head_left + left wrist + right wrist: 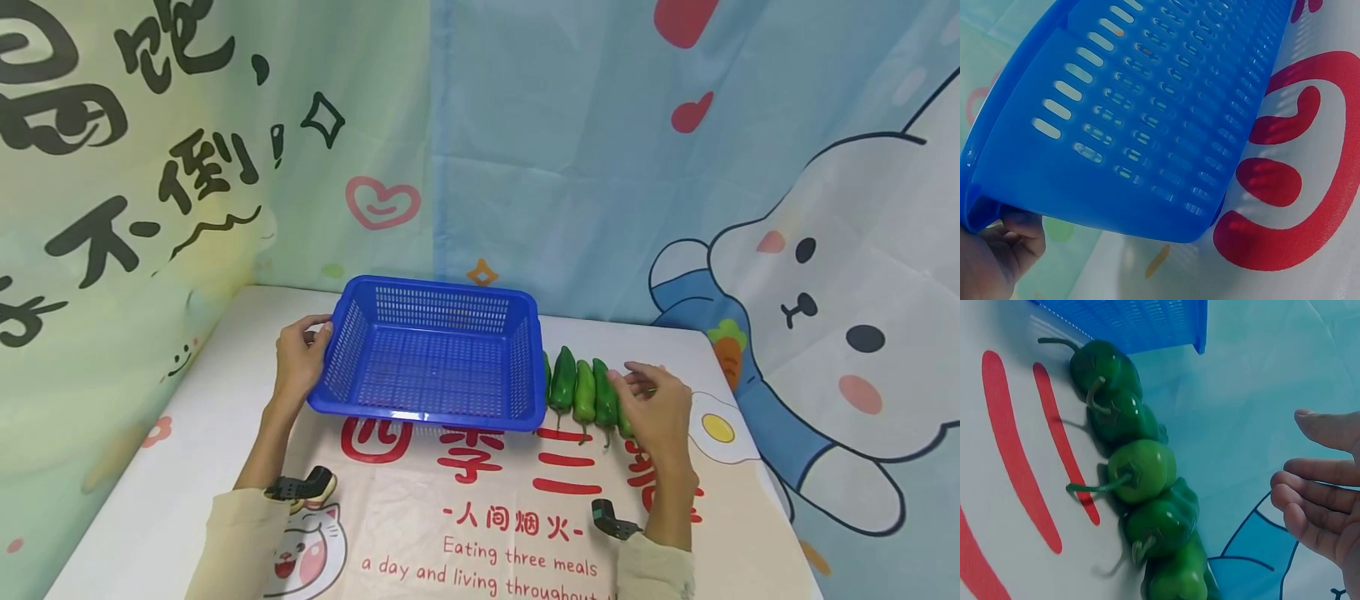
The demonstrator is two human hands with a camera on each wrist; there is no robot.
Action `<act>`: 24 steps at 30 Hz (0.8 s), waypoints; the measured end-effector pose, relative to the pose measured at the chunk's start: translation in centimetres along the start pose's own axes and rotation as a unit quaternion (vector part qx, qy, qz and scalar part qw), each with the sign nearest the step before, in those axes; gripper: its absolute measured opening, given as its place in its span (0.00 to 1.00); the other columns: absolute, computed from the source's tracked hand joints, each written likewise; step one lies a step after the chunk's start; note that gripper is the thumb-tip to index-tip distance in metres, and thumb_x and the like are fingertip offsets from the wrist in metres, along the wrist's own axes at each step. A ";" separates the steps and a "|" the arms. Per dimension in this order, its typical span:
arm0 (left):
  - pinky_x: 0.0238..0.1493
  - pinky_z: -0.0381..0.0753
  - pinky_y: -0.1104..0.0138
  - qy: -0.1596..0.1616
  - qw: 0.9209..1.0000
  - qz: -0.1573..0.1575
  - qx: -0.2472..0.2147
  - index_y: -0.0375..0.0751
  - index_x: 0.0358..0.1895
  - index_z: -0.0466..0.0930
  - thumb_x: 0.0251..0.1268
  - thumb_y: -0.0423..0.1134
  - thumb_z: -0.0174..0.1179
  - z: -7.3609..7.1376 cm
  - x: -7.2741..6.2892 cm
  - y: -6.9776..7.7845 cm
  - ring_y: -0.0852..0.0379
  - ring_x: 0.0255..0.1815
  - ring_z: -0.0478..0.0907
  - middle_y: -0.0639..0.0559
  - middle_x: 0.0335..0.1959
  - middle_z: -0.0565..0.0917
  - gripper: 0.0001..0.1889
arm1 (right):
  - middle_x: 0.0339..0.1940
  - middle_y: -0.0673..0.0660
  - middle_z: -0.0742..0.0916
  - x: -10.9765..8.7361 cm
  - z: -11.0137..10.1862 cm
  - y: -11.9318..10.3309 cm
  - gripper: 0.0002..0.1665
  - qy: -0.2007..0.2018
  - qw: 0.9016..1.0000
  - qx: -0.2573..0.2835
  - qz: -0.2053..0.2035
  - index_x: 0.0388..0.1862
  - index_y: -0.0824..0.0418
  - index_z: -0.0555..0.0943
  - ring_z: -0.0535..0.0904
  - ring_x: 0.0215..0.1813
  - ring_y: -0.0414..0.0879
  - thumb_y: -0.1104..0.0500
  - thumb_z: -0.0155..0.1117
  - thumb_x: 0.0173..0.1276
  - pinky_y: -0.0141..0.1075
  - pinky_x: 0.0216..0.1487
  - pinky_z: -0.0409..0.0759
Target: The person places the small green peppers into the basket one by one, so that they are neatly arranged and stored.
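A blue plastic basket [426,416] with slotted walls stands at the table's middle, its inside bare in the head view. My left hand [298,354] grips its left rim; in the left wrist view the fingers [1025,240] curl under the rim's corner. To the right of the basket, several green peppers [585,390] lie side by side in a row, stems toward me. The leftmost one is partly hidden behind the basket's right wall. Beside the row's right end, my right hand [658,408] hovers with relaxed fingers and holds nothing. The right wrist view shows a gap between this hand [1329,494] and the peppers [1141,472].
A printed cloth [517,546] with red characters and lettering covers the white table. Behind the table hangs a blue and green curtain [525,208] with cartoon drawings. Each wrist wears a small black camera [318,483].
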State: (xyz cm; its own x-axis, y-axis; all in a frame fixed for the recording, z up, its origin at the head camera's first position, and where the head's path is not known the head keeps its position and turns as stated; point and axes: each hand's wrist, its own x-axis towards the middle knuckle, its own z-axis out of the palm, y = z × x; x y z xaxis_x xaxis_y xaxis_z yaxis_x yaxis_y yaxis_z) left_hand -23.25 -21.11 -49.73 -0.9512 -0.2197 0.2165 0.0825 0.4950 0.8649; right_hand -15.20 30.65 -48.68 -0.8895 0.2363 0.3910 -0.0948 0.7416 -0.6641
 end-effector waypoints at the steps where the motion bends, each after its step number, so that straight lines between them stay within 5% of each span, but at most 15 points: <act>1: 0.22 0.74 0.74 -0.002 1.000 -0.001 -0.003 0.28 0.65 0.85 0.86 0.36 0.56 0.0 0.0 -0.1 0.69 0.21 0.77 0.26 0.36 0.89 0.17 | 0.41 0.64 0.93 -0.1 -0.1 0.2 0.22 0.001 1.000 0.004 0.003 0.60 0.67 0.90 0.86 0.40 0.47 0.52 0.74 0.78 0.19 0.49 0.77; 7: 0.21 0.75 0.75 -0.004 1.000 0.002 -0.027 0.27 0.64 0.85 0.85 0.35 0.57 0.0 0.2 -0.3 0.74 0.20 0.78 0.25 0.34 0.89 0.17 | 0.42 0.66 0.93 -0.3 -0.6 1.1 0.20 0.023 0.999 0.035 0.003 0.59 0.68 0.89 0.79 0.39 0.26 0.57 0.74 0.76 0.15 0.46 0.78; 14: 0.19 0.74 0.74 -0.007 0.999 -0.003 -0.032 0.28 0.64 0.85 0.85 0.34 0.57 0.0 0.2 -0.4 0.72 0.18 0.77 0.28 0.31 0.88 0.16 | 0.45 0.67 0.93 -0.6 -1.0 1.8 0.21 0.035 0.998 0.043 0.007 0.62 0.68 0.89 0.77 0.40 0.21 0.57 0.75 0.76 0.15 0.50 0.78; 24: 0.18 0.72 0.74 -0.012 0.999 -0.006 -0.039 0.28 0.64 0.85 0.85 0.35 0.57 -0.1 0.3 -0.4 0.71 0.17 0.75 0.37 0.26 0.86 0.17 | 0.64 0.64 0.91 -0.9 -1.3 3.1 0.25 0.043 0.998 0.035 0.043 0.66 0.66 0.87 0.78 0.45 0.20 0.54 0.74 0.77 0.15 0.54 0.75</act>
State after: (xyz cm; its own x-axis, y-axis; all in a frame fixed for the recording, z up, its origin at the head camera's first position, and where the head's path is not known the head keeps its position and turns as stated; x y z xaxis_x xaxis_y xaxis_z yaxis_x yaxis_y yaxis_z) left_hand -23.53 -21.48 -50.00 -0.9589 -0.2046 0.1966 0.0938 0.4253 0.9002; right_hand -14.15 33.58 -50.25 -0.8544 0.3530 0.3814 -0.0526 0.6714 -0.7392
